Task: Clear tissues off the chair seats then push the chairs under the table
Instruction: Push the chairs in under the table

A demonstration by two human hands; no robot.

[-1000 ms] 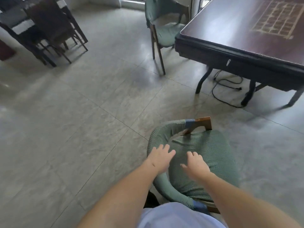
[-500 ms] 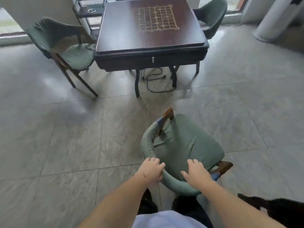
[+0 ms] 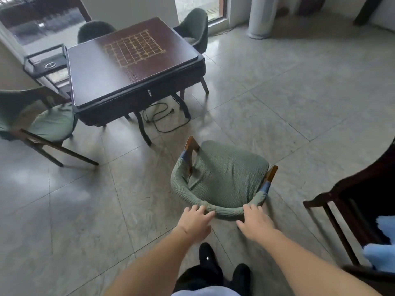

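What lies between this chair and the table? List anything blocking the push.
Nothing solid stands between the chair and the table: only bare floor. A black cable lies under the table's near edge, where the chair legs might catch it.

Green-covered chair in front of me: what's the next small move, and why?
Probably push the green-covered chair forward toward the dark wooden table. Both the left hand and right hand are on its backrest, its seat shows no tissue, and open floor separates it from the table.

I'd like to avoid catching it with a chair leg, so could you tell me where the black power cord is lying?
The black cord lies coiled on the floor under the table's near edge, between its front legs, beyond the chair being pushed.
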